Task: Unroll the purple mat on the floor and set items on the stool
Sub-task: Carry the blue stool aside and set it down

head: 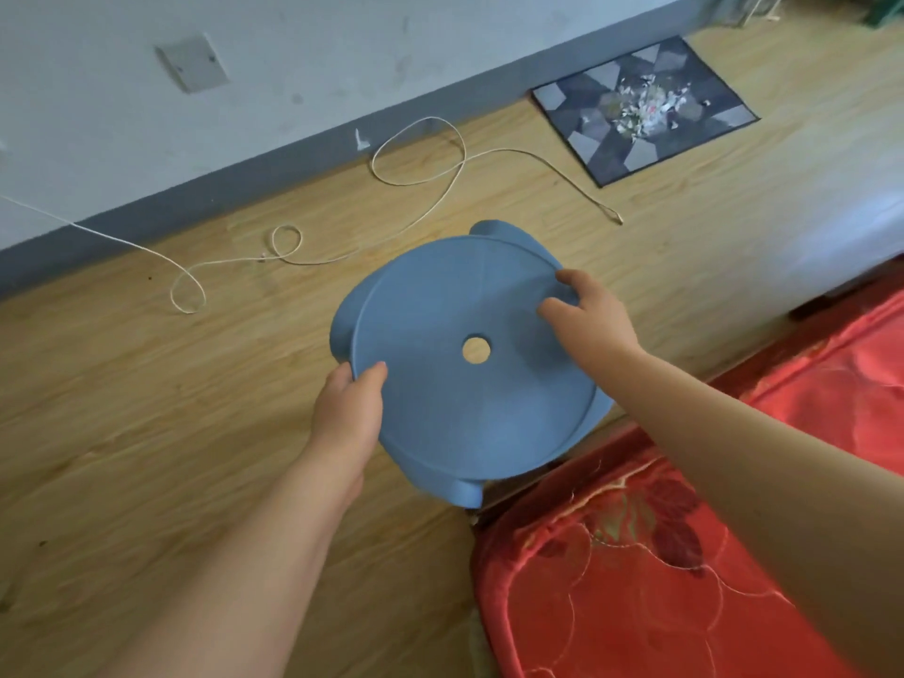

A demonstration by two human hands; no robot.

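Observation:
A round blue plastic stool point(440, 305) with a small hole in the middle of its seat fills the centre of the view, seen from above over the wooden floor. My left hand point(348, 408) grips the seat's near-left rim, thumb on top. My right hand point(587, 313) holds the far-right rim, fingers curled over the edge. The stool looks slightly tilted; its feet are hidden under the seat, so I cannot tell if it touches the floor. No purple mat is in view.
A red embroidered quilt point(660, 570) lies at the lower right, close against the stool. A long white cord point(420, 176) loops over the floor behind the stool. A small dark patterned rug point(645, 107) with scraps lies by the grey skirting board point(274, 161).

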